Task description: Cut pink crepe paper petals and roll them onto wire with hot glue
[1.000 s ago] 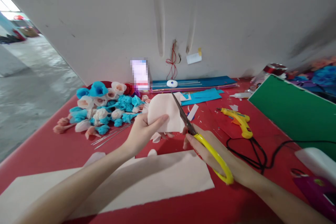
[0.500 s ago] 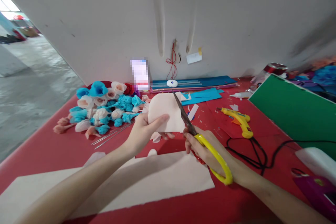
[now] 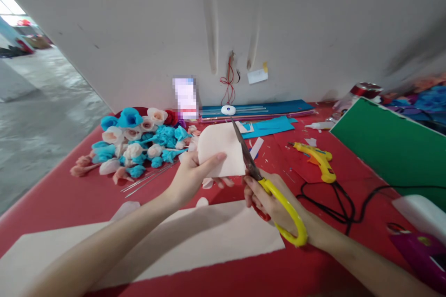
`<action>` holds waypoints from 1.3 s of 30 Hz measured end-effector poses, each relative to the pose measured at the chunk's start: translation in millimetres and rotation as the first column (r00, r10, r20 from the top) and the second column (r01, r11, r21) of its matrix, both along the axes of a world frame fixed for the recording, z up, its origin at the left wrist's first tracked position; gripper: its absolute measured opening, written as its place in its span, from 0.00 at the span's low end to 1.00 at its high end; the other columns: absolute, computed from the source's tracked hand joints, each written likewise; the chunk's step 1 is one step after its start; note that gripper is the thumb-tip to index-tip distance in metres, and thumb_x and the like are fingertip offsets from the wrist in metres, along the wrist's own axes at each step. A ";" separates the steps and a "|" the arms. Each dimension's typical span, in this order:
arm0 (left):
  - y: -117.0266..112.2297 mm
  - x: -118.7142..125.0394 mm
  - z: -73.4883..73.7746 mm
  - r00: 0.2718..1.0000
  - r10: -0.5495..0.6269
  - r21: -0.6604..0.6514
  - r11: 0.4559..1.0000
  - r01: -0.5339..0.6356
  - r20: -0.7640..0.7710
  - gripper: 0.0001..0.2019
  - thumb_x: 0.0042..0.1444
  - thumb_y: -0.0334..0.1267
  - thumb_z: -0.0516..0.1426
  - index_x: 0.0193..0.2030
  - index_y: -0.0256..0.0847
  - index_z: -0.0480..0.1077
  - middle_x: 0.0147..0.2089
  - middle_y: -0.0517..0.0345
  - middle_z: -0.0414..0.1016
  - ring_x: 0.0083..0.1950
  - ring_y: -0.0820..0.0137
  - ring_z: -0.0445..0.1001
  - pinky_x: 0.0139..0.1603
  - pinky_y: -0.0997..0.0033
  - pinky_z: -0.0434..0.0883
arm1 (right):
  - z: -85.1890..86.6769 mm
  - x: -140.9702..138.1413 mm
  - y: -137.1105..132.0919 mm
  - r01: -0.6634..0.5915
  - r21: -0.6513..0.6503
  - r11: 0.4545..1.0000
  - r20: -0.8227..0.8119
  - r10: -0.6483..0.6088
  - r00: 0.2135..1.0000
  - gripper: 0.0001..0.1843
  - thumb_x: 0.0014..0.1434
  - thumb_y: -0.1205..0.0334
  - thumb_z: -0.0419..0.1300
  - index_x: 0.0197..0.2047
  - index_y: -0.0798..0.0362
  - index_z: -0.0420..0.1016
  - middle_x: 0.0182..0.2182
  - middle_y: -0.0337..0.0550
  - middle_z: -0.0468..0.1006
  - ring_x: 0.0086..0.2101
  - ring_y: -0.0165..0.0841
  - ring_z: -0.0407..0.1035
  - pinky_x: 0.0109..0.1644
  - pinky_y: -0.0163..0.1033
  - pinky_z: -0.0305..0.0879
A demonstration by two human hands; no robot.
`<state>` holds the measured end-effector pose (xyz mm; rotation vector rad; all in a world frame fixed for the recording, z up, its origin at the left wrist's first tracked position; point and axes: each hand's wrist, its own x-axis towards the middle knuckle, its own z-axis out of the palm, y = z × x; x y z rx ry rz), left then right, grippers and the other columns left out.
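My left hand (image 3: 191,175) pinches a folded piece of pale pink paper (image 3: 223,152) and holds it up above the red table (image 3: 69,195). My right hand (image 3: 275,202) grips yellow-handled scissors (image 3: 272,190), whose blades run along the right edge of the pink piece. A large sheet of the same pale pink paper (image 3: 195,241) lies flat under my forearms.
A heap of blue, white and pink paper flowers (image 3: 135,144) with thin wires lies at the left. A yellow glue gun (image 3: 317,160) with a black cord, blue paper sheets (image 3: 268,125), a green board (image 3: 393,148) and a purple object (image 3: 421,253) are at the right.
The scissors have swung slightly upright and my right hand has drawn a little nearer and left. The pink piece has turned a bit in my left hand.
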<state>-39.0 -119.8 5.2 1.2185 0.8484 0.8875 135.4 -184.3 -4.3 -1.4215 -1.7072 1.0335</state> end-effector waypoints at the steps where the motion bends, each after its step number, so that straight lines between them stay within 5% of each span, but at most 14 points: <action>1: 0.0 0.0 0.2 1.000 -0.001 -0.001 1.000 0.001 0.003 0.15 0.52 0.42 0.57 0.23 0.31 0.73 0.19 0.49 0.75 0.18 0.70 0.71 0.19 0.75 0.67 | 0.7 0.0 -0.4 0.005 -0.001 1.000 0.004 -0.005 1.000 0.22 0.63 0.50 0.43 0.24 0.53 0.62 0.17 0.35 0.66 0.19 0.23 0.61 0.22 0.30 0.54; 11: 2.9 -0.9 5.2 0.999 -0.016 -0.006 1.000 0.016 0.049 0.15 0.51 0.40 0.57 0.22 0.30 0.73 0.17 0.51 0.74 0.17 0.69 0.71 0.17 0.74 0.67 | 13.1 0.9 2.5 -0.024 -0.022 0.999 0.024 0.025 0.999 0.15 0.62 0.53 0.45 0.30 0.53 0.63 0.15 0.35 0.67 0.16 0.24 0.59 0.21 0.30 0.55; 18: 11.3 -2.0 5.9 0.994 0.093 -0.016 0.996 -0.092 0.057 0.13 0.47 0.40 0.60 0.20 0.30 0.71 0.19 0.52 0.73 0.18 0.68 0.73 0.16 0.76 0.69 | 13.2 4.0 3.4 0.024 -0.060 0.998 -0.002 -0.024 1.000 0.19 0.62 0.50 0.44 0.29 0.55 0.64 0.13 0.35 0.66 0.13 0.23 0.55 0.18 0.29 0.52; 27: 22.5 -7.1 1.5 0.979 0.192 0.046 0.980 -0.195 0.067 0.11 0.46 0.39 0.61 0.24 0.31 0.70 0.20 0.57 0.73 0.18 0.71 0.73 0.18 0.77 0.71 | -8.1 7.8 4.5 0.062 -0.150 0.987 -0.117 -0.080 0.990 0.24 0.60 0.45 0.45 0.24 0.55 0.64 0.14 0.36 0.65 0.11 0.21 0.52 0.13 0.29 0.48; 34: 18.4 -7.3 3.4 0.984 0.176 0.058 0.982 -0.178 0.036 0.12 0.46 0.40 0.61 0.24 0.30 0.71 0.18 0.54 0.73 0.19 0.70 0.73 0.19 0.76 0.72 | -24.2 2.9 5.6 -0.009 -0.208 0.978 -0.223 -0.038 0.974 0.19 0.59 0.49 0.47 0.29 0.55 0.67 0.12 0.32 0.58 0.13 0.23 0.53 0.15 0.29 0.51; 39: 15.9 -7.5 3.0 0.990 0.139 0.058 0.989 -0.139 0.011 0.13 0.47 0.41 0.61 0.22 0.30 0.72 0.18 0.52 0.74 0.18 0.70 0.72 0.17 0.77 0.70 | -33.6 2.4 6.5 -0.014 -0.220 0.975 -0.272 -0.048 0.961 0.16 0.58 0.50 0.48 0.33 0.54 0.66 0.15 0.33 0.62 0.14 0.23 0.52 0.16 0.29 0.51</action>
